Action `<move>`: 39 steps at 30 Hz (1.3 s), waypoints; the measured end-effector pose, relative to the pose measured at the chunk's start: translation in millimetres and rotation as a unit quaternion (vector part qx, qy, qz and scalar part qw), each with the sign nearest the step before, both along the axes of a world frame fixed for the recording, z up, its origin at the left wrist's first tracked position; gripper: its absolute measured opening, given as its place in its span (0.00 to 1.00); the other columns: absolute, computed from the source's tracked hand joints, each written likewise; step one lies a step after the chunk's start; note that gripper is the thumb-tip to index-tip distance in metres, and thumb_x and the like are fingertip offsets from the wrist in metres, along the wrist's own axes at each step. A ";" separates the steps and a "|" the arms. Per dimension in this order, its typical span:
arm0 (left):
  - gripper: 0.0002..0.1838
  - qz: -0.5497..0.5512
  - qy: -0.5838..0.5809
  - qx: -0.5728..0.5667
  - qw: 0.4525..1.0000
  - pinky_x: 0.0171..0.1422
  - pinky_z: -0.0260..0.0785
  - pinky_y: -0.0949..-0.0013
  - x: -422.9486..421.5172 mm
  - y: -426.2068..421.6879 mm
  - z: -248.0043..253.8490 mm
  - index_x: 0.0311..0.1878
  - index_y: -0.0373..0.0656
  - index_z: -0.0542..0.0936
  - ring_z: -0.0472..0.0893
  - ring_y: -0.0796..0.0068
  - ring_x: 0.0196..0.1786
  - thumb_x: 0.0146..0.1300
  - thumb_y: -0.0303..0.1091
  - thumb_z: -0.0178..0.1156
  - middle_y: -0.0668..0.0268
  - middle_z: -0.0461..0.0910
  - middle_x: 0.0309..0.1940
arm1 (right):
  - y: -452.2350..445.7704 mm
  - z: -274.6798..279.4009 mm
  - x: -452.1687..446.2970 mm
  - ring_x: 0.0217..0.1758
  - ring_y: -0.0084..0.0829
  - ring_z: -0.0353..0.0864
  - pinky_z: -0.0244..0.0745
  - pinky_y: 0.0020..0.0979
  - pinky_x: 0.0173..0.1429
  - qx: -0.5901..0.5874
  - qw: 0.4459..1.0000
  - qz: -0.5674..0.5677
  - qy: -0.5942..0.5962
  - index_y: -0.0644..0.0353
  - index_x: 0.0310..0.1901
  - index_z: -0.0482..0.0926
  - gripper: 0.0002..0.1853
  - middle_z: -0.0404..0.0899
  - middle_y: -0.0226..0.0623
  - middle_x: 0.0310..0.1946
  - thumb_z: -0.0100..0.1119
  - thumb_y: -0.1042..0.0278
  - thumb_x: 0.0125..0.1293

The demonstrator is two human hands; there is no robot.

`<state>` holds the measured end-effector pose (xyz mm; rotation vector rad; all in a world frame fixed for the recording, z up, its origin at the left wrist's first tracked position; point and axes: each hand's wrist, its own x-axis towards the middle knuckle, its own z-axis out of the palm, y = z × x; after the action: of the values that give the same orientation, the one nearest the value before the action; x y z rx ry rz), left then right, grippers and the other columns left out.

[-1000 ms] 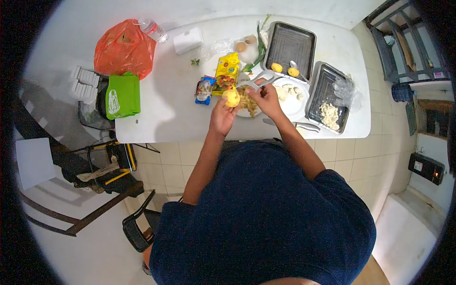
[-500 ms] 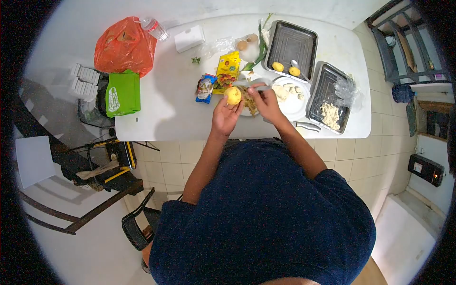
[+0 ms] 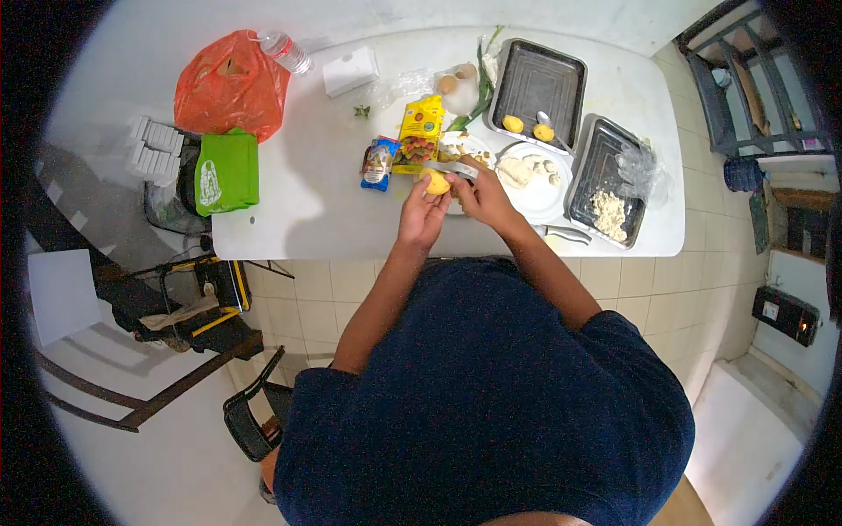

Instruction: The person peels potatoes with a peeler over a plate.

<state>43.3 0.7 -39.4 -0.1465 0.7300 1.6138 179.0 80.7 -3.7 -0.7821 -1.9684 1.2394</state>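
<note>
My left hand (image 3: 422,219) holds a yellow potato (image 3: 436,182) in its fingertips above the table's front part. My right hand (image 3: 484,198) grips a knife (image 3: 452,167), its pale blade lying against the potato's upper side. Behind and partly under my hands is a white plate (image 3: 481,149) with peelings on it, largely hidden. To the right, another white plate (image 3: 545,209) carries a pale lump and several small pieces. A yellow packet (image 3: 422,123) and a blue packet (image 3: 377,165) lie just left of my hands.
Two potatoes and a spoon lie in the back dark tray (image 3: 539,79). The right tray (image 3: 583,180) contains pale crumbled food and plastic wrap. Another knife (image 3: 568,234) rests near the front edge. Red bag (image 3: 232,88), green bag (image 3: 230,173) and bottle (image 3: 286,53) stand left.
The potato has moved slightly right and has been turned in my left hand. My right hand has brought the knife down from above onto the potato.
</note>
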 end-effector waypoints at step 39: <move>0.18 -0.002 -0.081 0.044 0.996 0.66 0.70 0.61 -16.8 5.4 7.5 0.57 0.38 0.74 0.75 0.64 0.59 0.67 0.35 0.58 0.59 0.77 0.55 | -10.2 -11.9 -1.3 0.27 0.20 0.76 0.70 0.26 0.30 -0.094 0.984 -0.113 0.103 0.62 0.38 0.79 0.07 0.81 0.34 0.27 0.60 0.67 0.69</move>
<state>26.5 6.1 -31.8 -0.2087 0.5341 1.6070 177.7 70.5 -15.6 -0.9046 -1.5659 1.3239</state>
